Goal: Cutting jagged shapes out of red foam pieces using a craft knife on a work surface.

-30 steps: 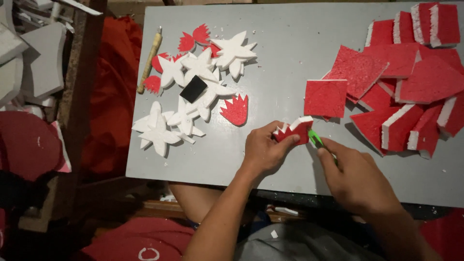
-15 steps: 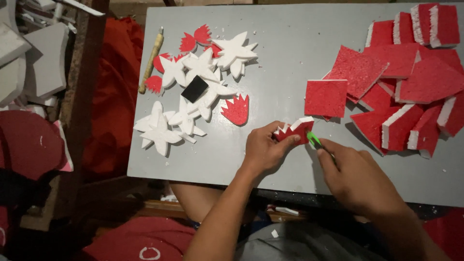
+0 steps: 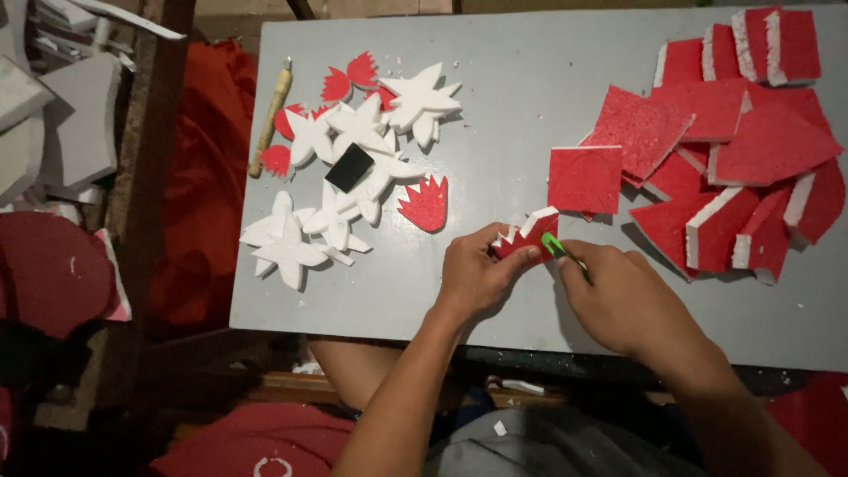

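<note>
While white foam stars [image 3: 353, 177] lie heaped at the left of the grey table [image 3: 512, 97], the left hand [image 3: 473, 278] pinches a red foam piece [image 3: 523, 238] at its fingertips. Just right, the right hand [image 3: 618, 296] grips a green cutter [image 3: 556, 247] touching that piece; red foam squares [image 3: 724, 150] lie beyond.

A grey bench [image 3: 521, 97] carries everything. Toward its left end lies a cluster of white foam star shapes [image 3: 353, 177], with a small black square [image 3: 350, 167] on top of them and red flame-shaped cutouts [image 3: 425, 203] beside and among them. A wooden-handled tool [image 3: 270, 117] lies along the left edge. At the right end sits a heap of red-faced foam slabs [image 3: 733, 150], one red square [image 3: 584, 179] lying apart from it toward the middle.
</note>
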